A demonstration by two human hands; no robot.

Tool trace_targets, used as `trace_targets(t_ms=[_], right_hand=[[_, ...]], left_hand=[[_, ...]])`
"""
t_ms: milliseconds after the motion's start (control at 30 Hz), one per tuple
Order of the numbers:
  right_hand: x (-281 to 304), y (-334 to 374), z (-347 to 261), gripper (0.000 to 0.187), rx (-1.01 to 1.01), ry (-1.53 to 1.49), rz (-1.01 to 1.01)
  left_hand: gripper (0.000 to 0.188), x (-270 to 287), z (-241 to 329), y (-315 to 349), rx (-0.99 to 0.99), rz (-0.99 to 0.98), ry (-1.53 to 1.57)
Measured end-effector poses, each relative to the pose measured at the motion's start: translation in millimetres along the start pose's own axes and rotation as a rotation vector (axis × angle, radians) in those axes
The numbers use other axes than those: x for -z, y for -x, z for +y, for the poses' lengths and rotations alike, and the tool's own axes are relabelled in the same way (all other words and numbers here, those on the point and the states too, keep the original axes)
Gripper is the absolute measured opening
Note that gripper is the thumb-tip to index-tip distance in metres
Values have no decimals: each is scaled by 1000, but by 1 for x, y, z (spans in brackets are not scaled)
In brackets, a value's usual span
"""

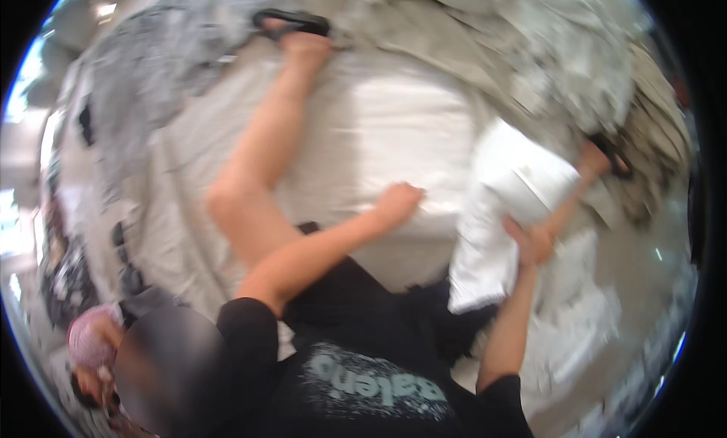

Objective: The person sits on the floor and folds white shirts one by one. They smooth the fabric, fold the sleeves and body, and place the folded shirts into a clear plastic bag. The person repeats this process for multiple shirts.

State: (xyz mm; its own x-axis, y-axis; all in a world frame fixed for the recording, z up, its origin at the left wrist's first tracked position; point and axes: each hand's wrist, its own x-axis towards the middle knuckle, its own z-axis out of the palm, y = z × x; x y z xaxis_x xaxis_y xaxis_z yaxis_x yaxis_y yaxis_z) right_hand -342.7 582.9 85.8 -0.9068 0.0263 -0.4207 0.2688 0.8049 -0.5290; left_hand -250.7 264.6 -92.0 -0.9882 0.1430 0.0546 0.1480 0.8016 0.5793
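One broad beige cloth (189,142) lies spread over the ground and takes up most of the view between and around the person's legs. Next in size come the loose heaps: a grey heap (144,67) at the upper left, a pale heap (568,51) at the upper right, and crumpled white material (572,317) beyond the right forearm. All three look unsorted and rumpled, so none of that seems to be dealt with yet.

Between the legs, flat on the beige cloth, sits a smooth white pile (409,123). It looks squared and tidy, which I judge to be the finished part; blur hides how many layers it has.

Smaller is the white sheet (483,233), cloth or woven plastic, I cannot tell which. It lies to the right of the pile, slanting in front of the right shin, with its upper end apparently doubled over. I judge it to be partly handled: some folding shows, but it is not squared up on the pile.

The right hand (535,242) is clamped on the sheet's right edge, thumb uppermost. The left hand (400,203) has curled fingers over the pile's near edge, apart from the sheet; whether it grips anything I cannot tell.
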Motion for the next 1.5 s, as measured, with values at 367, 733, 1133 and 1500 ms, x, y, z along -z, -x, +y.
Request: trace_targets(t_ms=[367,733,1133,1500], right_hand=[[-109,46,-12,84,-267,-1334,-470],[-122,36,4,75,-112,-1441,-604],[-126,18,26,88,-50,-1285,-714],[-158,-18,82,72,-59,-1147,-650]], left_hand=[[16,84,11,20,146,355,178],[21,64,26,15,-182,309,236],[13,73,40,19,-3,75,168],[32,104,22,7,208,-503,835]])
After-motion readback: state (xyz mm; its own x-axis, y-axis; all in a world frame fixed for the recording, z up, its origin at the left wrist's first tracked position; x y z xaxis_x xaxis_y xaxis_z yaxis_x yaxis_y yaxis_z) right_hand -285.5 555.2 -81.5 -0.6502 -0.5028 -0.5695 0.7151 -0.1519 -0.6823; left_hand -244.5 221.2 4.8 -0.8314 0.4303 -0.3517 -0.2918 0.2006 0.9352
